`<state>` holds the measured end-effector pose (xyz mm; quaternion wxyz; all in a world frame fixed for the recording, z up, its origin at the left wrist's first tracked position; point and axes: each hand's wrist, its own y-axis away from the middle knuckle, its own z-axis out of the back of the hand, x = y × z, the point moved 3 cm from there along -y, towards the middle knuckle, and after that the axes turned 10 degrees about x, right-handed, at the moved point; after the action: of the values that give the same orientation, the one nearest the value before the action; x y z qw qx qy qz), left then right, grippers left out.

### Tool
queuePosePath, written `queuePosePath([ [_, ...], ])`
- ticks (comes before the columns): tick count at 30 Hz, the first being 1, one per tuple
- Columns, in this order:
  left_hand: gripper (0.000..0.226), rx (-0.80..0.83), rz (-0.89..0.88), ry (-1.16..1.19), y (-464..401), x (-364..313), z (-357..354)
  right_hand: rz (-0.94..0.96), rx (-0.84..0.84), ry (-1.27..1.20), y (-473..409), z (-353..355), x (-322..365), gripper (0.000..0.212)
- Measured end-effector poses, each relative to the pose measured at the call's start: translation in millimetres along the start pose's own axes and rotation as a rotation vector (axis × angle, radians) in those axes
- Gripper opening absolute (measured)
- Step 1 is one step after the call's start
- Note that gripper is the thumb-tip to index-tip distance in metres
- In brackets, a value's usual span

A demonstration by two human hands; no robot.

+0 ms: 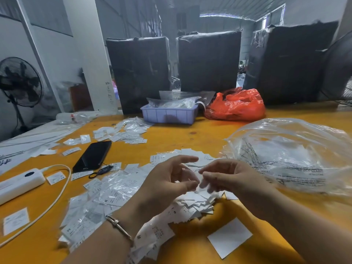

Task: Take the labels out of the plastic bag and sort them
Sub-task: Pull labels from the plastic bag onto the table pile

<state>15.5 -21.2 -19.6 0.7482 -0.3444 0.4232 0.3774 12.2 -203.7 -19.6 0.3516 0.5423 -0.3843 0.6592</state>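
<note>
A heap of small white labels lies on the yellow table right under my hands. My left hand hovers over the heap with fingers curved, thumb and forefinger apart. My right hand meets it from the right, its fingertips blurred and pinching a white label between the two hands. A large clear printed plastic bag lies crumpled to the right. Labels in clear sleeves spread out on the left, and another batch of labels lies farther back.
A black phone, a white power strip with its cable and a key ring lie at left. A lilac tray and a red plastic bag stand at the back before black wrapped bundles. A white card lies near my right forearm.
</note>
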Motion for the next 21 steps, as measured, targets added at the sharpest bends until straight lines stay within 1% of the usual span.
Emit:
queuePosePath([
  [1,0.048,-0.031,0.004,0.005,0,1,1,0.018,-0.055,0.051,-1,4,0,0.012],
  [2,0.044,-0.067,0.01,0.011,1,1,2,0.047,-0.135,0.153,-2,10,0,0.008],
  [3,0.04,-0.105,0.018,0.022,1,2,5,0.082,-0.228,0.305,-2,18,0,0.008],
  [4,0.035,-0.147,0.027,0.036,2,4,8,0.106,-0.305,0.483,-2,25,0,0.011],
  [6,0.028,-0.222,0.037,0.073,2,5,14,0.097,-0.37,0.76,-3,34,-2,0.022],
  [7,0.025,-0.252,0.036,0.088,3,5,17,0.071,-0.366,0.836,-4,37,-3,0.028],
  [9,0.018,-0.29,0.029,0.093,3,5,20,0.032,-0.307,0.906,-5,39,-6,0.036],
  [12,0.004,-0.296,0.018,0.094,4,5,19,0.068,-0.114,0.88,-6,30,-8,0.041],
  [14,0.006,-0.289,0.017,0.085,4,5,16,0.071,-0.025,0.965,-9,22,-11,0.043],
  [17,0.004,-0.275,0.03,0.075,3,5,14,0.073,-0.018,1.149,-14,16,-15,0.043],
  [21,0.021,-0.268,0.051,0.137,4,5,15,0.065,-0.005,1.152,-16,17,-16,0.037],
])
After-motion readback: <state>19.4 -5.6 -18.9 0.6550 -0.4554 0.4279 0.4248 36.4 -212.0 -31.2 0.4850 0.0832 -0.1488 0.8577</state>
